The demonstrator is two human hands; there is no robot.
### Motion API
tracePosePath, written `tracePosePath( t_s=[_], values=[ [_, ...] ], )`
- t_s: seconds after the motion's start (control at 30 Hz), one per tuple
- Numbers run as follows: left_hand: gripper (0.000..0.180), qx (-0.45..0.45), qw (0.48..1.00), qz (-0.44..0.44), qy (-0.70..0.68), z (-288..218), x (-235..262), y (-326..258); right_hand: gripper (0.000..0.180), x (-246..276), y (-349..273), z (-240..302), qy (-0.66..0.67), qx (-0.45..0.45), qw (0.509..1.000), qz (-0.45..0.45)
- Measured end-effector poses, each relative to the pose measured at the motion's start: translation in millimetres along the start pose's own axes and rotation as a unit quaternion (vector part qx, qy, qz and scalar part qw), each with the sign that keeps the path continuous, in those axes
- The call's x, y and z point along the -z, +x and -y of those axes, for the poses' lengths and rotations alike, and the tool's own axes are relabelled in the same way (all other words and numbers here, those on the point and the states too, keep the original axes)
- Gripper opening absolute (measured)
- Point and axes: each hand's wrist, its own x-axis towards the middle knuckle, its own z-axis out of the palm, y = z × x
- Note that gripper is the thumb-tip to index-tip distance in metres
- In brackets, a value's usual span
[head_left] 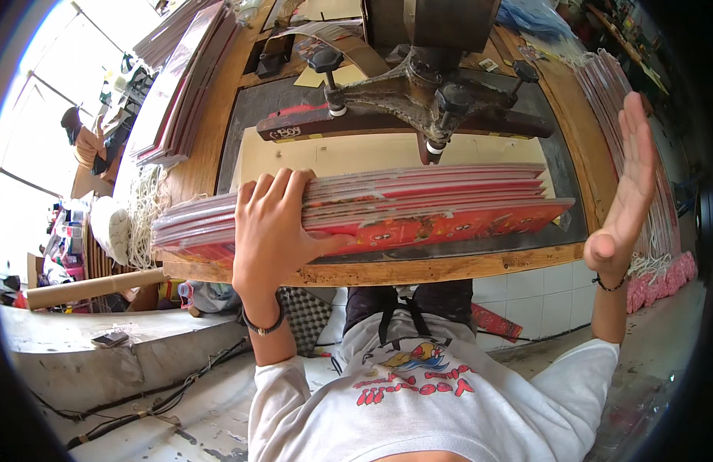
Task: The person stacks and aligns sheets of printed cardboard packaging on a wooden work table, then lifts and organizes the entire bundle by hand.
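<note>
A: Item one?
B: Stack of red printed sheets [441,214], many layers, one bundle. Location: centre, at the near edge of the wooden table [433,269], long side running nine to three o'clock. Whether it bears on the tabletop: cannot tell.

A: Handling?
B: By judgement: fairly heavy as a bundle, stiff lengthwise, single sheets bendable. Faces look glossy, so inner layers may slip; corners likely crease easily.

A: Hold?
B: Across all layers, pressing the outer faces together. Left hand [272,219], nine o'clock of centre: fingers hooked over the upper edges, thumb flat on the red face. Best second hold: the three o'clock end (layers stagger there).

A: Right hand?
B: Right hand [632,189], three o'clock, apart from the stack; fingers straight, thumb out, holding nothing.

A: Surroundings?
B: Twelve: cream board [333,152], metal frame [418,88] beyond. Ten: leaning pile [183,88]. Nine: white cords [146,200].
</note>
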Motion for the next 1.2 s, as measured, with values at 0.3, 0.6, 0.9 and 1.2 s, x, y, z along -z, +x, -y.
tracePosePath(
  t_s=[0.3, 0.6, 0.9, 1.2],
  values=[
    [0.078, 0.007, 1.000, 0.015, -0.003, -11.3, 5.3, -20.8, 0.113, -57.3, -10.9, 6.2, -0.018, 0.091, 0.956, 0.279],
    [0.080, 0.011, 1.000, 0.023, -0.007, -8.6, 7.9, -25.3, 0.108, -28.2, 50.2, 19.1, 0.125, 0.092, 0.964, 0.216],
    [0.080, 0.016, 0.999, 0.039, -0.018, -7.1, 10.3, -30.1, 0.090, -34.0, 69.4, 18.4, 0.258, -0.016, 0.940, 0.222],
    [0.079, -0.014, 0.999, 0.022, -0.025, -8.7, 6.4, -15.9, 0.058, -95.1, 18.0, 11.5, 0.216, -0.032, 0.944, 0.249]
  ],
)
